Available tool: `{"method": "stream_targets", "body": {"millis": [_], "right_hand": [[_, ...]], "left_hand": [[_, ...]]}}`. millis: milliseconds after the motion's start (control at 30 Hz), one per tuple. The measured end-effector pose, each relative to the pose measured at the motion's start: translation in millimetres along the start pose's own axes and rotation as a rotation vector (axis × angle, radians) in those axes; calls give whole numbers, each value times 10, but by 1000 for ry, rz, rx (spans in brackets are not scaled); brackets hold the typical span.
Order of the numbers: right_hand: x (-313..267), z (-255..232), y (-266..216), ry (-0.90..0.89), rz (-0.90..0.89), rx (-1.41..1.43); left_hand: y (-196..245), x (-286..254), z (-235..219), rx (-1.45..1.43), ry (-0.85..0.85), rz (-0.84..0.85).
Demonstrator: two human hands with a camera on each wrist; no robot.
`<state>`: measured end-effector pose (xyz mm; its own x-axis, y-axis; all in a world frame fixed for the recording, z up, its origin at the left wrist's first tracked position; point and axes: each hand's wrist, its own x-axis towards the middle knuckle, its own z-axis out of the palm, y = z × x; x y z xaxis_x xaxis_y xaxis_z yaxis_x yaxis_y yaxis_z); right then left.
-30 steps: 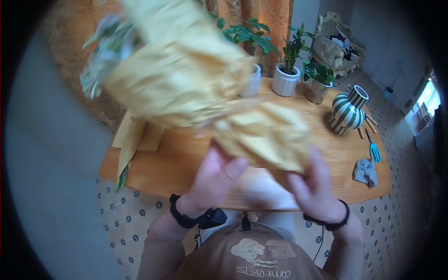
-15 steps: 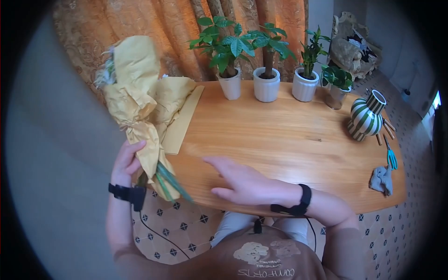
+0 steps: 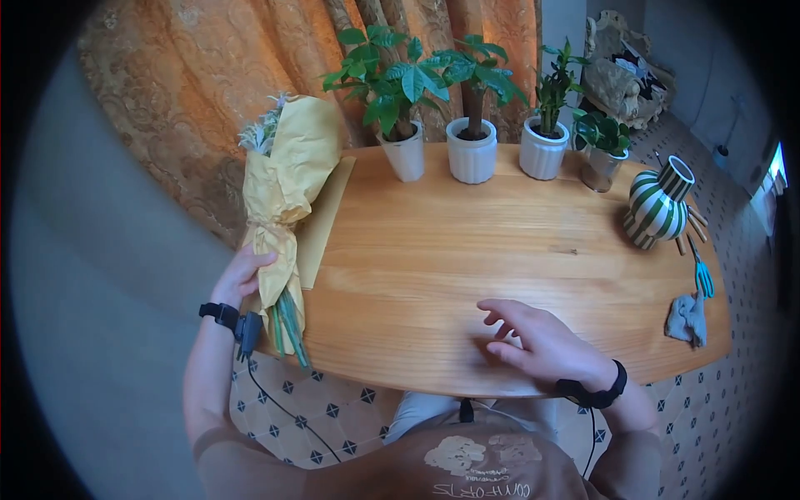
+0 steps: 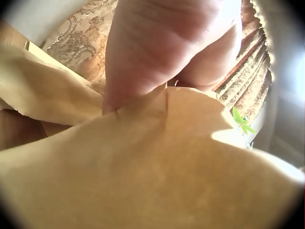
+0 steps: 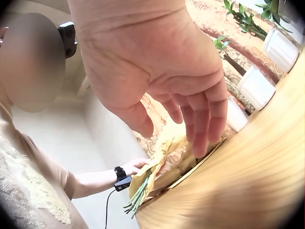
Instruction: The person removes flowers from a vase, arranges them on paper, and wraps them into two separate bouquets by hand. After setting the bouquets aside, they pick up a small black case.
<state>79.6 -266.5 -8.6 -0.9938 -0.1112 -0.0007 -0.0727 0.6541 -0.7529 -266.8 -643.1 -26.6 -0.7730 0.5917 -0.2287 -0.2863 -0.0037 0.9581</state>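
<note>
At the left end of the table, my left hand (image 3: 240,273) grips a bouquet (image 3: 283,179) wrapped in yellow-tan paper, just below its tied waist. The thumb lies over the paper. Pale flowers (image 3: 260,133) show at the bouquet's upper left, and green stems (image 3: 289,321) stick out at its lower end near the table edge. The wrapping paper (image 4: 143,167) fills most of the left wrist view and hides the fingertips. My right hand (image 3: 546,343) hangs over the front of the table, holding nothing, its fingers loosely bent.
A flat sheet of tan paper (image 3: 327,225) lies beside the bouquet. Several potted plants in white pots (image 3: 472,158) line the back edge. On the right are a green-striped vase (image 3: 657,208), teal-handled scissors (image 3: 704,279) and a crumpled grey cloth (image 3: 687,320).
Both hands were on the bouquet at first. My left hand has carried it to the table's left end and lowered it; my right hand has let go and drawn back to the right.
</note>
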Motion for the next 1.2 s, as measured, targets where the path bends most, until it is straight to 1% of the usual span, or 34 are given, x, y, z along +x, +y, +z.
{"method": "stream_targets", "body": {"millis": [167,233,267,300,400,433,500,533,600,633,700,733,767,800,833,900,933,1000,1033,1100,1133,1200], "right_hand": [[-103,-58,52,23,21,13],[-139,-70,60,32,28,24],[-157,-76,72,36,23,22],[-182,-86,98,39,18,19],[-257,-122,104,57,20,7],[-288,-135,90,57,25,9],[-342,-152,57,115,85,46],[-360,-164,64,105,85,46],[-388,-189,102,108,53,53],[-394,-192,107,102,50,55],[-409,-203,119,122,70,58],[-414,-203,130,118,68,58],[-420,-199,140,121,65,58],[-428,-198,148,126,62,58],[-444,-199,154,128,62,59],[-472,-204,157,129,65,45],[-494,-210,170,138,66,46],[-583,-222,213,100,92,17],[-633,-228,236,102,92,18],[-752,-231,282,70,145,-12],[-822,-221,303,68,144,-12],[-984,-189,344,97,209,80]], "left_hand": [[161,191,-198,93,-14,-89],[210,241,-259,39,-113,-158],[175,307,-349,69,-131,-225],[101,371,-422,71,-133,-227],[-74,508,-597,74,-174,-376],[-75,526,-537,74,-177,-380],[-54,478,-310,239,-68,-397],[-32,462,-278,232,-62,-401],[53,443,-222,597,4,-425],[77,385,-131,593,10,-429],[109,297,59,674,94,-424],[46,332,-53,672,97,-426],[-56,409,-250,670,71,-407],[-108,451,-353,669,43,-388],[-125,423,-328,671,42,-388],[-166,403,-263,987,18,-104],[-60,363,-86,993,14,-99],[240,126,491,1494,137,-175],[278,52,663,1495,137,-175],[269,-76,880,1675,304,137],[218,-85,897,1674,305,135],[86,-54,873,1868,285,411]]}}
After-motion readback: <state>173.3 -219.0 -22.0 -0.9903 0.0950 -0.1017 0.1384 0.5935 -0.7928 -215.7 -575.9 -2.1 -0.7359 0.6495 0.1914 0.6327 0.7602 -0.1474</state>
